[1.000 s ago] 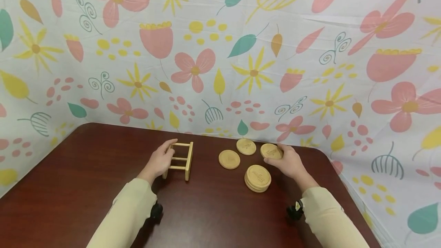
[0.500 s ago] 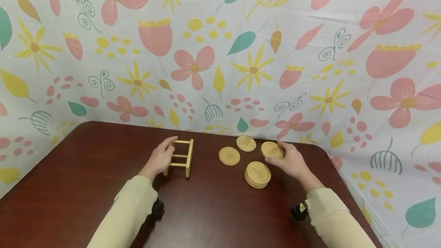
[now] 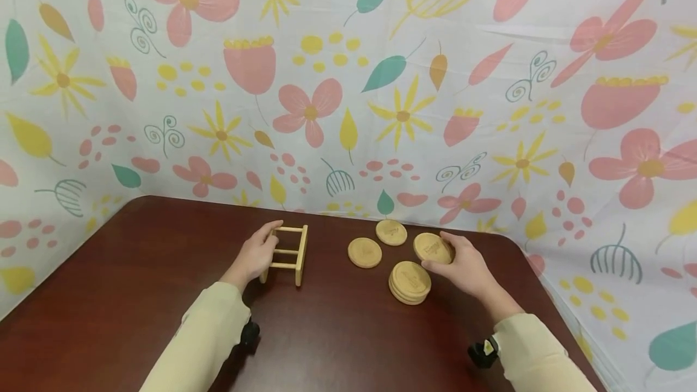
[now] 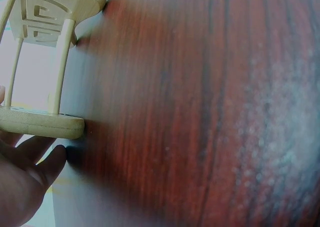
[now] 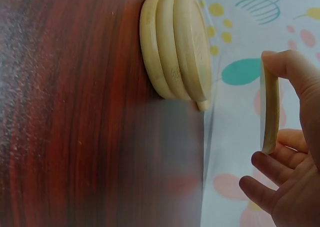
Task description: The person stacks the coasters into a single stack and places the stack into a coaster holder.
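My left hand (image 3: pixel 253 257) grips the left side of a small wooden coaster rack (image 3: pixel 300 257). In the left wrist view, that hand's (image 4: pixel 22 187) fingers lie around the rack's near side panel (image 4: pixel 42 125). A round wooden coaster (image 3: pixel 432 248) is pinched at its right edge by my right hand (image 3: pixel 465 265). Seen from the right wrist, the coaster (image 5: pixel 270 109) is off the table between thumb and fingers. A stack of coasters (image 3: pixel 409 283) stands just in front of it, three thick in the right wrist view.
Two single coasters lie flat left of the held one, a nearer coaster (image 3: pixel 365 253) and a farther coaster (image 3: pixel 391 232). The dark reddish-brown table (image 3: pixel 327 331) ends at a white flower-printed cloth (image 3: pixel 348 107) behind and at the sides.
My right hand has raised the coaster from the table's far right and drawn it slightly toward me, closer to the stack. The left hand keeps its hold on the rack.
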`<state>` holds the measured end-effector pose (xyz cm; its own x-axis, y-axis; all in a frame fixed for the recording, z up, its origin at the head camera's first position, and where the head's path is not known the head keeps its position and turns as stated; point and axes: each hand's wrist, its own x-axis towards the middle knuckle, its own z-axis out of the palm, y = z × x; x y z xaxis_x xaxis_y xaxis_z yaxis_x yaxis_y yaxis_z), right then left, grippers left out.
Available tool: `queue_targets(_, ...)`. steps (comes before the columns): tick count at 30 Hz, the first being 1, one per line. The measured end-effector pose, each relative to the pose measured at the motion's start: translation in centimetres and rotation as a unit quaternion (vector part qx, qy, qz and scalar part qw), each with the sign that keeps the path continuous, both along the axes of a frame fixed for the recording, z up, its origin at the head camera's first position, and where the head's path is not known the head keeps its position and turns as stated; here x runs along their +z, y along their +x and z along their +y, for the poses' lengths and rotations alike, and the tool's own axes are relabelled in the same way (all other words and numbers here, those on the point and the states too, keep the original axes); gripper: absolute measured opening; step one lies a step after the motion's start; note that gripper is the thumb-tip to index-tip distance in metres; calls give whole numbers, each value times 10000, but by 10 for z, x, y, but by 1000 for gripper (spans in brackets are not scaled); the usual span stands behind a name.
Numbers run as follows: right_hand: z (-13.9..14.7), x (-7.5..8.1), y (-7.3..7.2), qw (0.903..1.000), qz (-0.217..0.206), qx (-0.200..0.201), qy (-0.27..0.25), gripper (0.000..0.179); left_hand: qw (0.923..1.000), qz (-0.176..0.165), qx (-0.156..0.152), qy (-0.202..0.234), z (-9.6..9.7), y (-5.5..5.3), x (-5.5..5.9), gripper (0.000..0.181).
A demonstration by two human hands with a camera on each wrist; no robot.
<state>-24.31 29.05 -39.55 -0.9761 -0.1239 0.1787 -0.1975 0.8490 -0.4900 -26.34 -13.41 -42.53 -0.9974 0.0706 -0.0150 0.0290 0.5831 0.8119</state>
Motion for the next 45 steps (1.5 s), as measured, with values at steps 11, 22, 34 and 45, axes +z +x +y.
queue_targets(11, -6, 1, 12, 9998, 53, 172, -87, 88, 10000, 19, 14, -1, 1, -1, -7, 43)
queue_targets(22, -9, -3, 14, 9994, 236, 249, -54, 86, 10000, -59, -21, -16, 1, -1, -1, 43)
queue_targets(34, -15, -4, 17, 9993, 176, 305, -157, 87, 9999, -124, -25, 42, 0, 0, 0, 44)
queue_targets(45, -20, -6, 20, 9988, 75, 441, -197, 88, 9999, -85, -53, -52, -2, -2, 2, 43)
